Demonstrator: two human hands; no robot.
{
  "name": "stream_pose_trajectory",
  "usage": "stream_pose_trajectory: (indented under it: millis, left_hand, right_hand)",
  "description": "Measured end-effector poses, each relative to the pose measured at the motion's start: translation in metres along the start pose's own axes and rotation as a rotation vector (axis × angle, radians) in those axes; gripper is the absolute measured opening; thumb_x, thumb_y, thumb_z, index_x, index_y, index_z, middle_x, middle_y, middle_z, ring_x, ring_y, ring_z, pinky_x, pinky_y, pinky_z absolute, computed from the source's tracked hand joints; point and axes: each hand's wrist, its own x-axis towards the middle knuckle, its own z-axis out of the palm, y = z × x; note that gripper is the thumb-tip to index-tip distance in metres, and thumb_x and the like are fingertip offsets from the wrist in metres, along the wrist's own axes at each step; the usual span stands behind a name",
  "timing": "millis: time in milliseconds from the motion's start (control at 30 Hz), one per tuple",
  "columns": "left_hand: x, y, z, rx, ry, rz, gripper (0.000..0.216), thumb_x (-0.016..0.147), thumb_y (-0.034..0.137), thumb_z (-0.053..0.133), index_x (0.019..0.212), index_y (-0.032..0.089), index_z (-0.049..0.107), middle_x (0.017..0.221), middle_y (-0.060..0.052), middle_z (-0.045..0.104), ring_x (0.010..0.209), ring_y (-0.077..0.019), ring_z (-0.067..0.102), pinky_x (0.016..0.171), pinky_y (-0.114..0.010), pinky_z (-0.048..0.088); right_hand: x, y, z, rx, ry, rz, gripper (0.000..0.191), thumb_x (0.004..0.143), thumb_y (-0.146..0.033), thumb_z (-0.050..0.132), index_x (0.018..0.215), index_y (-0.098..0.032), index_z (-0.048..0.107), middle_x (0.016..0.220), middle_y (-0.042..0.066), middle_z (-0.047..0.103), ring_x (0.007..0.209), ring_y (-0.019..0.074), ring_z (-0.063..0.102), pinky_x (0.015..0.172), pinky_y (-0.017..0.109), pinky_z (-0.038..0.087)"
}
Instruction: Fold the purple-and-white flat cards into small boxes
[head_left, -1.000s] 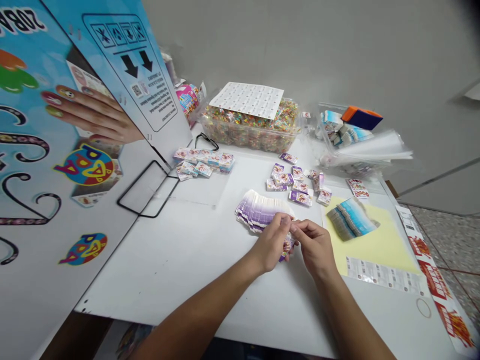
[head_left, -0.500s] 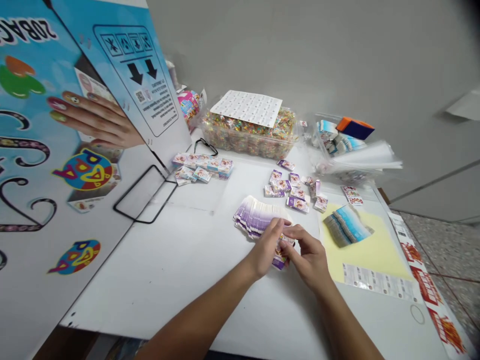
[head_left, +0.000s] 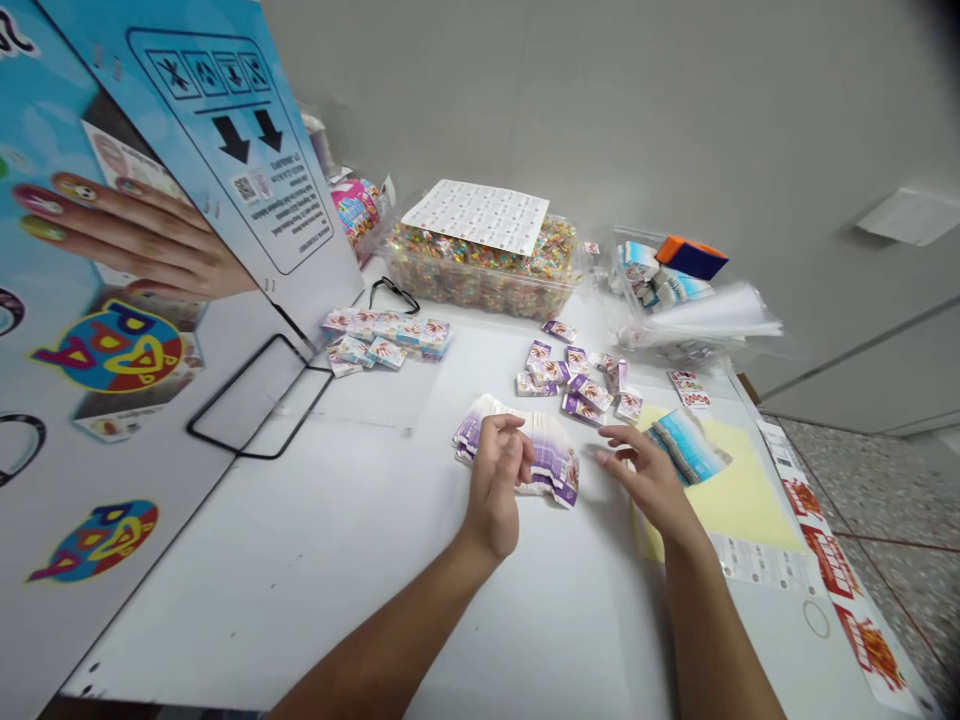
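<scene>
A fanned stack of flat purple cards (head_left: 551,458) lies on the white table (head_left: 360,540). My left hand (head_left: 499,482) rests on the stack's near side, fingers curled over its cards. My right hand (head_left: 646,478) hovers just right of the stack, fingers stretched out and holding nothing. It sits between the purple stack and a fanned stack of blue cards (head_left: 686,445) on a yellow sheet (head_left: 750,495). Several small folded purple boxes (head_left: 574,385) lie scattered just beyond the hands.
A large blue printed carton panel (head_left: 150,300) stands along the left. At the back are a clear tub of colourful pieces (head_left: 480,275) under a white sheet, small blue boxes (head_left: 386,335), black glasses (head_left: 390,292) and clear plastic bags (head_left: 697,315). Label strips (head_left: 765,565) lie at the right edge.
Both hands were pinching one purple card together. Now the right hand has let go and moved right, open, while the left hand has shifted up onto the purple stack.
</scene>
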Motion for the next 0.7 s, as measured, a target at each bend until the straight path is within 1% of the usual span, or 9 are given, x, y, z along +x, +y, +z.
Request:
stream_pose_trajectory:
  millis: [67, 100, 133, 200, 267, 433, 567, 700]
  left_hand:
    - [0.000, 0.001, 0.000, 0.000, 0.002, 0.006, 0.037, 0.098, 0.056, 0.039, 0.110, 0.021, 0.045, 0.079, 0.001, 0.051, 0.063, -0.0140, 0.043, 0.062, -0.029, 0.036]
    - [-0.001, 0.001, 0.000, 0.012, -0.002, 0.015, 0.037, 0.098, 0.055, 0.040, 0.110, 0.021, 0.045, 0.079, 0.001, 0.051, 0.064, -0.0142, 0.043, 0.063, -0.029, 0.036]
    - [-0.002, 0.001, 0.000, 0.027, -0.009, 0.028, 0.036, 0.098, 0.054, 0.041, 0.110, 0.021, 0.045, 0.079, 0.001, 0.051, 0.065, -0.0144, 0.044, 0.064, -0.029, 0.036]
    - [-0.004, 0.000, 0.001, 0.055, -0.028, 0.059, 0.037, 0.097, 0.054, 0.043, 0.112, 0.021, 0.046, 0.080, 0.000, 0.051, 0.066, -0.0148, 0.045, 0.065, -0.029, 0.037]
    - [-0.006, 0.000, 0.002, 0.069, -0.047, 0.081, 0.039, 0.097, 0.056, 0.045, 0.113, 0.021, 0.046, 0.081, 0.000, 0.050, 0.066, -0.0148, 0.044, 0.064, -0.029, 0.037]
    - [-0.008, 0.001, 0.004, 0.062, -0.047, 0.080, 0.037, 0.097, 0.055, 0.045, 0.111, 0.020, 0.046, 0.079, 0.001, 0.050, 0.065, -0.0140, 0.044, 0.064, -0.029, 0.037]
    - [-0.006, 0.000, 0.003, 0.039, -0.037, 0.030, 0.036, 0.098, 0.054, 0.044, 0.110, 0.020, 0.047, 0.078, 0.001, 0.051, 0.063, -0.0135, 0.043, 0.061, -0.028, 0.036]
    - [-0.006, -0.002, 0.003, 0.080, -0.046, 0.056, 0.036, 0.098, 0.055, 0.044, 0.110, 0.021, 0.048, 0.078, 0.001, 0.052, 0.062, -0.0138, 0.044, 0.062, -0.029, 0.036]
  right_hand:
    - [-0.005, -0.001, 0.002, -0.140, -0.196, -0.075, 0.061, 0.073, -0.046, 0.081, 0.128, -0.029, 0.060, 0.132, 0.008, 0.059, 0.115, 0.0294, 0.058, 0.098, 0.046, 0.049]
    - [-0.007, -0.002, 0.005, -0.187, -0.264, -0.099, 0.072, 0.070, -0.044, 0.084, 0.135, -0.030, 0.054, 0.136, 0.008, 0.055, 0.121, 0.0304, 0.054, 0.102, 0.047, 0.047]
    - [-0.008, -0.002, 0.008, -0.222, -0.312, -0.121, 0.081, 0.069, -0.042, 0.086, 0.140, -0.031, 0.049, 0.140, 0.008, 0.052, 0.127, 0.0311, 0.050, 0.107, 0.048, 0.044]
    - [-0.009, -0.003, 0.013, -0.271, -0.357, -0.167, 0.086, 0.070, -0.040, 0.085, 0.144, -0.032, 0.042, 0.144, 0.007, 0.048, 0.135, 0.0311, 0.042, 0.113, 0.048, 0.038]
    - [-0.009, -0.002, 0.017, -0.305, -0.364, -0.199, 0.085, 0.073, -0.039, 0.084, 0.145, -0.033, 0.039, 0.143, 0.007, 0.046, 0.136, 0.0304, 0.040, 0.114, 0.048, 0.036]
    - [-0.009, -0.001, 0.016, -0.326, -0.348, -0.228, 0.077, 0.079, -0.032, 0.078, 0.144, -0.034, 0.037, 0.131, 0.006, 0.050, 0.126, 0.0284, 0.046, 0.110, 0.046, 0.039]
    - [-0.009, -0.001, 0.020, -0.286, -0.331, -0.237, 0.068, 0.076, -0.034, 0.080, 0.135, -0.032, 0.045, 0.124, 0.006, 0.053, 0.119, 0.0281, 0.050, 0.105, 0.044, 0.042]
    - [-0.006, -0.002, 0.027, -0.167, -0.274, -0.166, 0.058, 0.073, -0.035, 0.082, 0.122, -0.028, 0.053, 0.115, 0.004, 0.055, 0.110, 0.0254, 0.053, 0.099, 0.040, 0.045]
